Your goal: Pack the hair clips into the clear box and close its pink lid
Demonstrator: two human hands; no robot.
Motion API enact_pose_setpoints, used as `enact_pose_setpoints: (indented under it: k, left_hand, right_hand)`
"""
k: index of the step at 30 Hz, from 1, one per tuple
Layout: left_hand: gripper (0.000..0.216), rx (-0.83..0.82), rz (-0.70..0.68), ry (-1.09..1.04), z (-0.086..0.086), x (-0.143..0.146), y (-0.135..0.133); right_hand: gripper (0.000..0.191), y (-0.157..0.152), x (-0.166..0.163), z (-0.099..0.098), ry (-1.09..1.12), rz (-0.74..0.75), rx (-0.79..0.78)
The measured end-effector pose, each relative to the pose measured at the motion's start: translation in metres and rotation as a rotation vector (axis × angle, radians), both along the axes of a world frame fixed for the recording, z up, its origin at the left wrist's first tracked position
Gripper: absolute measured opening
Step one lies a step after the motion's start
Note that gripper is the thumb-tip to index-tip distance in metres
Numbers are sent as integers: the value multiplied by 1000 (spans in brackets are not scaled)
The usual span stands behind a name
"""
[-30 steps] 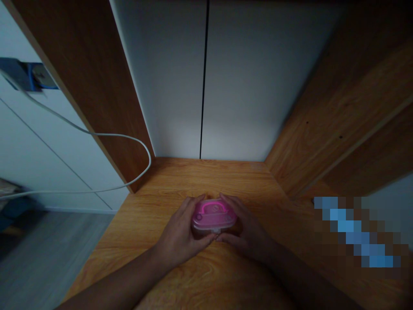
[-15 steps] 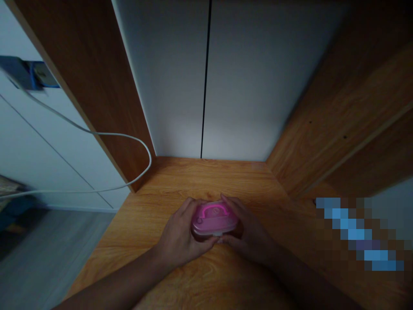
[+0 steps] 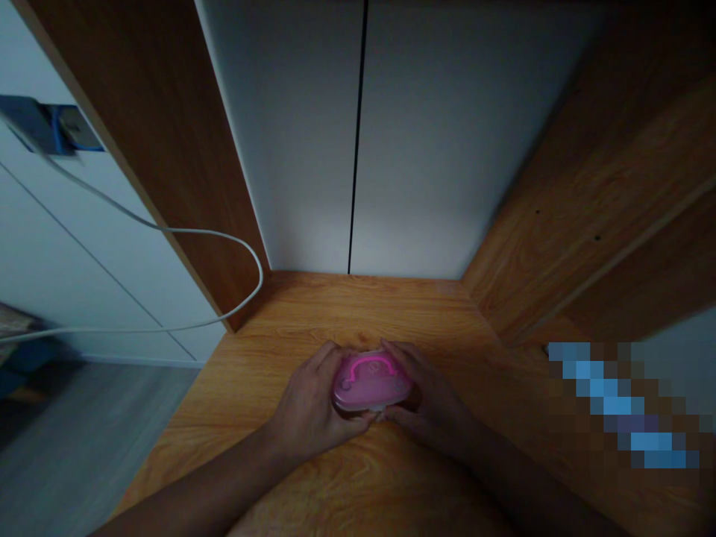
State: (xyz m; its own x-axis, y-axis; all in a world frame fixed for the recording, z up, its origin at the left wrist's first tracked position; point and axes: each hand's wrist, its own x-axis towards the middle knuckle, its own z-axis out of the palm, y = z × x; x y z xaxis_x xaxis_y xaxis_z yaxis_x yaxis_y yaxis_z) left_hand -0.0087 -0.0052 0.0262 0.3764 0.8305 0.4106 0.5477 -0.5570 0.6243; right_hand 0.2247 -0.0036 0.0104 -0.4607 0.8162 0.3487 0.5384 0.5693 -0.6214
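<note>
A small pink lidded box with rounded corners and a brighter pink carrying handle on its lid sits between my hands, over the wooden desk top. My left hand is closed round its left side, with the thumb along the near edge. On the other side, my right hand grips the right end, fingers over the far corner and thumb at the front. Both thumbs come close to a pale clip at the front of the lid. What the box holds cannot be made out.
A white cable runs from a wall socket and loops past the left wooden side panel. White panels stand behind the desk, with a wooden side at right. A blurred-out blue patch lies at the right.
The handle on the lid looks slightly shifted and more of the lid's front shows. Both hands stay almost in the same place round the box.
</note>
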Motion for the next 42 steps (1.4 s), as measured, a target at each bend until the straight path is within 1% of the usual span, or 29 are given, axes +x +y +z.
enact_pose_setpoints:
  k: [4,8,11,14,18,21,23,26,32,36,39,42]
  left_hand:
    - [60,5,-5,23,1,-1,1]
    - [59,-17,-46,7,4,1,1]
    - [60,-57,-103,-18,5,0,2]
    - [63,-122,-187,-42,4,-5,4]
    - [74,-160,-251,-74,0,-10,7]
    - [75,-140,-236,-66,-3,-11,8]
    - [74,-120,-226,-49,-3,-11,8]
    - [73,-97,-222,-13,-2,-9,6]
    - [71,-68,-216,26,-2,-8,1]
    - [72,-75,-228,16,-3,-9,2]
    - [72,-94,-253,-5,-3,-10,5]
    - [73,-104,-248,-39,-4,-10,7]
  right_hand:
    - [88,1,0,-1,12,8,-12]
    - [90,3,6,-2,-13,32,-20]
    - [86,4,11,-3,-44,70,2]
    - [82,3,11,-1,-65,66,42]
    - [86,-1,2,6,-12,50,65]
    - [93,-3,-6,8,27,30,79]
    - [94,-3,-8,7,29,5,85]
    - [90,-2,-9,4,25,-17,114]
    - [82,-2,-6,5,-1,-17,230]
    - [79,0,-1,5,5,10,214]
    - [79,2,3,3,-10,33,183]
    - [77,4,5,5,-22,52,149]
